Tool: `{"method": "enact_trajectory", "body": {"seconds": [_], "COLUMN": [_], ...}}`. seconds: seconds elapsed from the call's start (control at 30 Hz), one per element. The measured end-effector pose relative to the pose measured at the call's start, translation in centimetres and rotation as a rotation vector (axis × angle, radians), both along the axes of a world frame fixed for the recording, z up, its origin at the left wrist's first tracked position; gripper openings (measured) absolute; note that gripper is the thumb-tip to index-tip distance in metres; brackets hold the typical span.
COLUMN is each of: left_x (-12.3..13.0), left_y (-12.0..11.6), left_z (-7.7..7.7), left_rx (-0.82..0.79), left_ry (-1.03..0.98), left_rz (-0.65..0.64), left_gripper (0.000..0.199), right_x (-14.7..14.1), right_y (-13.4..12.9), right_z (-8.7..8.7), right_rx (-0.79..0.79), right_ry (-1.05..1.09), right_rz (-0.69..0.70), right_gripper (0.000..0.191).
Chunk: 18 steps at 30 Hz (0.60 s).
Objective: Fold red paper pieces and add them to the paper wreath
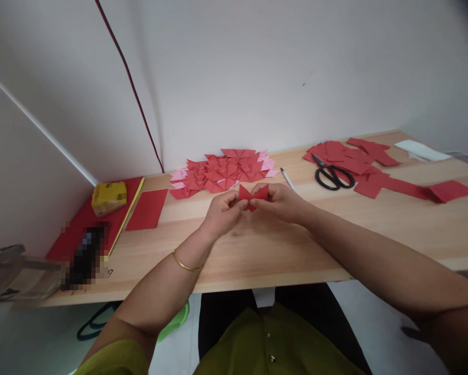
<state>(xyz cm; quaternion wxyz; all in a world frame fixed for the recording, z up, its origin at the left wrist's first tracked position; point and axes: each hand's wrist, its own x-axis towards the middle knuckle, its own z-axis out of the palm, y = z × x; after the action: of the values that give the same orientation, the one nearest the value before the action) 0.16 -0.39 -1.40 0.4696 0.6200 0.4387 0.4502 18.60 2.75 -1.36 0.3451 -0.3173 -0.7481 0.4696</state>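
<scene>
Yellow packet (pixel 109 198) at left; dark cord (pixel 127 67) along wall (pixel 234 78).

Folded paper (pixel 259 193) — plain red; packet (pixel 110 198) yellow, dark print; shirt (pixel 241 344) olive; table (pixel 257 255) — pale wood-grain.

The counter (pixel 288 255) is a long, pale board with a wood-grain surface, its back edge along the wall. On its left lie a large, flat red sheet (pixel 75 234) with a yellow edge and, just beside it, a smaller red paper rectangle (pixel 147 209). Toward the back rest a spread heap of pointed, folded red and pink paper pieces (pixel 229 172), a slim white pen (pixel 288 179), a loose pile of flat red paper pieces (pixel 335 151) with black-handled metal scissors (pixel 328 167) overlapping its front, and flat white paper (pixel 421 150) at right.
</scene>
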Motion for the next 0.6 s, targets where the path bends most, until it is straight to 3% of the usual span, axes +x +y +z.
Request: {"method": "enact_trajectory", "body": {"seconds": [0.2,0.33,0.47,0.6], "left_x": [-0.59,-0.59,-0.05,0.12], "left_y": [0.08,0.03,-0.04,0.1], "left_z": [0.55,0.56,0.23,-0.03], "left_rx": [-0.19,-0.269,-0.261,-0.124], "left_ry": [-0.279,-0.394,-0.372,-0.295], "left_rz": [-0.186,-0.227,-0.135,0.019], "left_gripper": [0.023,0.03,0.03,0.023], "right_x": [0.74,0.84,0.51,0.23], "right_y": [0.18,0.43,0.33,-0.03], "right_z": [0.68,0.48,0.36,0.88], "right_rx": [-0.058,-0.045,0.012,0.002], "right_ry": [0.073,0.042,0.012,0.012], "right_rz": [0.138,0.088,-0.002,-0.013], "right_gripper": [0.027,0.029,0.03,0.03]}}
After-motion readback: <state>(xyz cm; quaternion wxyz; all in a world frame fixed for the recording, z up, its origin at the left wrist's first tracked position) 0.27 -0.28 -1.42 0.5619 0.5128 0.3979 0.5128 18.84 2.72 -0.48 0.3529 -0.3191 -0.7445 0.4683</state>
